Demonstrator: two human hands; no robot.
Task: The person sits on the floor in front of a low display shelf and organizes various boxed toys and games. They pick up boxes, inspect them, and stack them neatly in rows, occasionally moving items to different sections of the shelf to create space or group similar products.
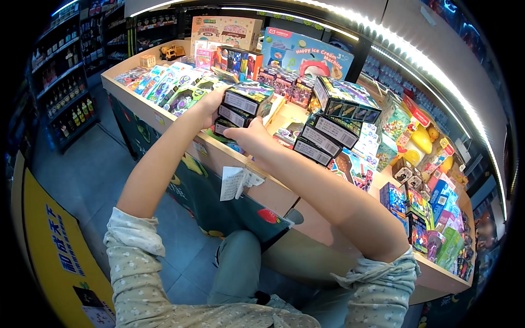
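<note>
My left hand [211, 107] grips the left side of a stack of small black printed cartons [247, 98]. My right hand [253, 138] has its thumb and fingers on the lower right of the same stack. Three cartons show in it, one above another, each with a white label end facing me. To the right stands another stack of similar cartons [328, 135], its open-fronted top box [348, 98] turned askew. Toy watch or spinner packs [182, 98] lie flat just left of my left hand. My fingertips behind the stack are hidden.
The wooden display bin [143, 100] has a raised front rim with a torn paper [234, 183] hanging from it. A large blue toy box [307, 53] and a beige box [225, 30] stand behind. Boxed toys [418, 233] fill the right end. Shelves [61, 74] stand at the far left.
</note>
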